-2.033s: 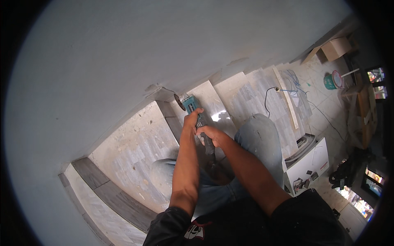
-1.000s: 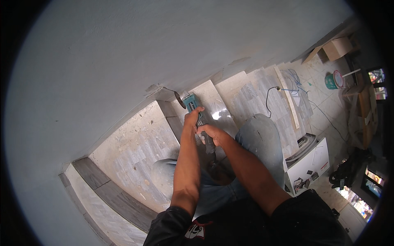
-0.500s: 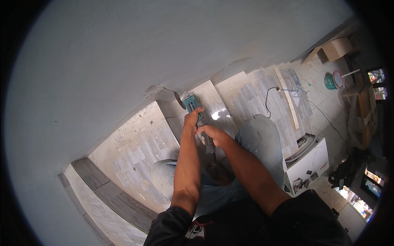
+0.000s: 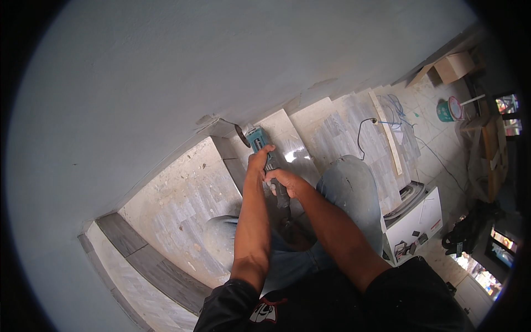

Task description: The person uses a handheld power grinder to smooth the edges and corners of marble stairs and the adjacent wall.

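Note:
A teal and black angle grinder [image 4: 258, 138] is held in both my hands, its dark disc [image 4: 241, 136] at the foot of the grey wall [image 4: 166, 72]. My left hand [image 4: 258, 159] is closed around the front of the body, just behind the teal head. Behind it my right hand [image 4: 282, 181] grips the black rear part. The disc's edge is beside the wall, where the corner of a stair step meets it; whether it touches I cannot tell. A chipped patch [image 4: 208, 119] shows in the wall just left of the disc.
Stairs with grey wood-look tiles [image 4: 188, 193] run on both sides of my knees. A light wooden strip [image 4: 387, 133] lies across tiles at right, near blue cable [image 4: 395, 110]. Farther right are a teal bucket [image 4: 444, 110], a cardboard box [image 4: 454, 67] and a white appliance [image 4: 415, 227].
Hardly anything differs. My hands and the grinder stay in nearly the same place at the wall.

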The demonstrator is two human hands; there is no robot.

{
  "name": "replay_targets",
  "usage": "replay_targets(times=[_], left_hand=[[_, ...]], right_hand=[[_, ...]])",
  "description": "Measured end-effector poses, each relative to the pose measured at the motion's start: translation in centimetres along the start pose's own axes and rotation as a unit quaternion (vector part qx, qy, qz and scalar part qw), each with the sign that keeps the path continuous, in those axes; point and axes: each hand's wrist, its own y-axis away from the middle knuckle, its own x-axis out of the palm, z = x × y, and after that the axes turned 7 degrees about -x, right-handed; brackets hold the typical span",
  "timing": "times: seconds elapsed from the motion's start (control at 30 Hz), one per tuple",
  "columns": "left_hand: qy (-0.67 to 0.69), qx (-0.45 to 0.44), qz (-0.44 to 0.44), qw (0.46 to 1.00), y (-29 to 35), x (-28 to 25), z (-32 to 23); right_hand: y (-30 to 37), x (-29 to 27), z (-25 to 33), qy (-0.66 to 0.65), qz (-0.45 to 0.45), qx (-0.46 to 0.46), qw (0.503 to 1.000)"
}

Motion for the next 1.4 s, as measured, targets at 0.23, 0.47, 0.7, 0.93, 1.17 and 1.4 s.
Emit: replay_targets(times=[0.23, 0.47, 0.7, 0.93, 1.17, 1.4], left_hand=[[0.006, -0.011, 0.003, 1.0, -0.3, -0.3, 0.2], [0.008, -0.01, 0.005, 1.0, 0.1, 0.2, -0.1], [0.018, 0.01, -0.009, 1.0, -0.1, -0.1, 0.1], [-0.001, 0.0, -0.003, 1.0, 0.3, 0.1, -0.1], [0.015, -0.036, -0.011, 0.999, 1.9, 0.7, 1.8], [0.058, -0.009, 0.026, 0.998, 1.5, 0.9, 3.3]], right_hand=[[0.0, 0.1, 0.1, 0.009, -0.009, 0.013, 1.0], [-0.1, -0.3, 0.2, 0.005, -0.011, 0.015, 1.0], [0.5, 0.4, 0.6, 0.009, -0.003, 0.016, 1.0], [0.8, 0.2, 0.6, 0.015, -0.007, 0.012, 1.0], [2.8, -0.1, -0.1, 0.023, -0.021, 0.038, 0.999], [3.4, -0.2, -0.4, 0.029, -0.031, 0.031, 0.999]])
